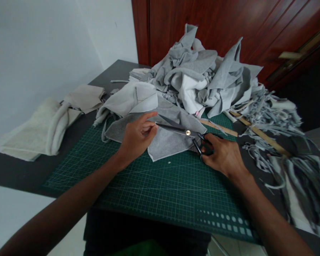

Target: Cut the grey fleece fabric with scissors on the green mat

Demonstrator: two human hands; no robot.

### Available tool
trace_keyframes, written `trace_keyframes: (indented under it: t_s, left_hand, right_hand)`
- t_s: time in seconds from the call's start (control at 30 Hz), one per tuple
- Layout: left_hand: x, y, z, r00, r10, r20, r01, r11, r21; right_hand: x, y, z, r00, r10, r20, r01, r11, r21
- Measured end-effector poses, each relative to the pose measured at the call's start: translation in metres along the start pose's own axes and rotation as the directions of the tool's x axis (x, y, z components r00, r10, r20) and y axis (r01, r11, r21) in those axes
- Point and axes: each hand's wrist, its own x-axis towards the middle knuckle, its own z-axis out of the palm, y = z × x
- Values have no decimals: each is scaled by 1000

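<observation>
Two blades (173,128) gape between nine and ten o'clock, so the right hand (224,154), curled round the scissors (188,133), should close only after the left hand (138,137), half-curled, hold unclear, clears them.

Below the fingers (148,116), a black garment (109,229) and some green cloth (145,249) are being worn; both forearms (81,190) are being shown bare.

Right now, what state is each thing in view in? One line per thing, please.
Scissors: blades open, gripped by the right hand.
Left hand: curled, beside a blade tip.
Grey cloth: spread beneath the scissors.
Cutting mat: flat, partly covered.
Cloth pile: crumpled, heaped.
Thin scraps: tangled.
Wooden strips: lying apart.
Door: cannot tell whether shut.
</observation>
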Motion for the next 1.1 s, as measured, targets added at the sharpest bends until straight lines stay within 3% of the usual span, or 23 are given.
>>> trace_keyframes:
  t_s: [0.27,0.7,1.1]
  left_hand:
    - [3,3,-4,998,-34,51,34,999,1]
    - [8,-2,-8,992,-102,80,110,987,-115]
    - [3,0,-3,986,-105,127,115,991,-73]
  right_hand:
    - [-2,-7,4,999,36,-13,-35,999,35]
    - [-6,-7,11,999,-27,31,24,996,85]
    - [-6,-6,11,1000,13,-5,-11,983,182]
